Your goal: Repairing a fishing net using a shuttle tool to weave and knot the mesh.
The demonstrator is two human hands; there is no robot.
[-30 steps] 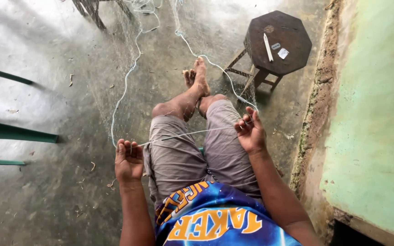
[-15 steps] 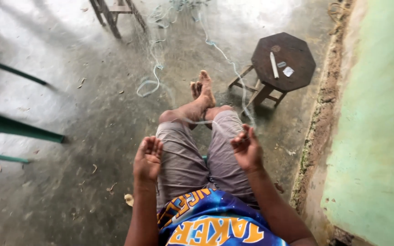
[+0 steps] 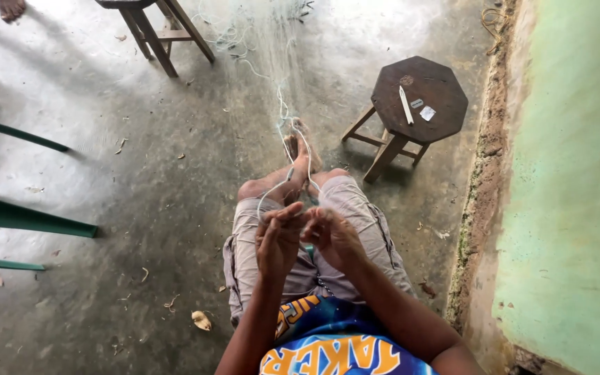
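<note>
Cord position: white cord (image 3: 272,191) runs from between the two hands, over the knees, to the bare feet (image 3: 301,144), then on across the concrete floor (image 3: 140,208) toward the top edge of view.
Left hand: left hand (image 3: 279,239) raised over the lap, fingers curled around the cord, pinching it.
Right hand: right hand (image 3: 332,236) just beside the left, almost touching it, fingers bent onto the same cord; the exact grip is hidden by the knuckles.
Netting: fine pale net (image 3: 272,42) spreads on the floor beyond the feet, near the top edge, faint and hard to trace.
Small items: dark octagonal stool (image 3: 419,97) stands right of the feet; on its top lie a slim white stick (image 3: 405,104) and two small pale flat pieces (image 3: 425,110), kind not discernible.
Printed matter: blue shirt (image 3: 335,347) at the bottom edge carries orange and yellow lettering.
Right boundary: green wall (image 3: 571,194) with a rough crumbling base strip, close beside the right leg.
Left boundary: green chair (image 3: 8,215) at the left edge, well apart from the hands.
Top boundary: wooden stool legs (image 3: 157,35) near the top edge; another person's bare foot (image 3: 10,8) in the top left corner.
Open room: bare floor lies between the left knee and the green chair, strewn with dry leaves (image 3: 201,320).
</note>
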